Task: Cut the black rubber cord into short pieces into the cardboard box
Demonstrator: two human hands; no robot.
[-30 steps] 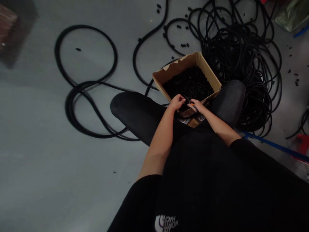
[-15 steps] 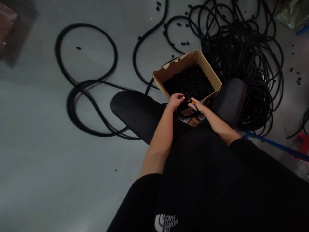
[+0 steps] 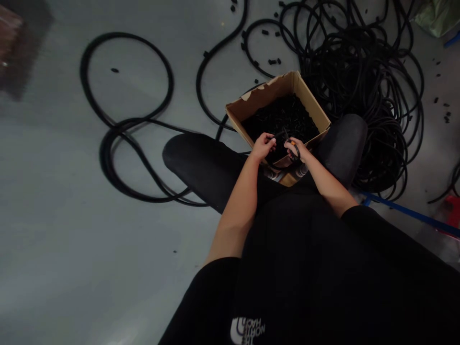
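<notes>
Over the near edge of a cardboard box (image 3: 312,99), my left hand (image 3: 263,146) is closed on a black rubber hose (image 3: 279,135), its end pointing right. My right hand (image 3: 297,149) grips scissors (image 3: 286,133) with orange and black handles, the blades upward beside the hose end. A small gap seems to separate blades and hose. Many short black cut pieces (image 3: 283,115) fill the box below both hands. Where the hose runs under my left hand is hard to see against the dark clothing.
A large tangle of black hose (image 3: 359,81) lies right of the box. Loops of hose (image 3: 125,120) spread over the grey floor to the left. Loose pieces (image 3: 273,62) are scattered behind the box. A blue bar (image 3: 409,213) runs along the right side.
My right hand has moved slightly right, away from my left hand, and the scissor blades now show more clearly. My left hand still holds the hose, shifted only a little.
</notes>
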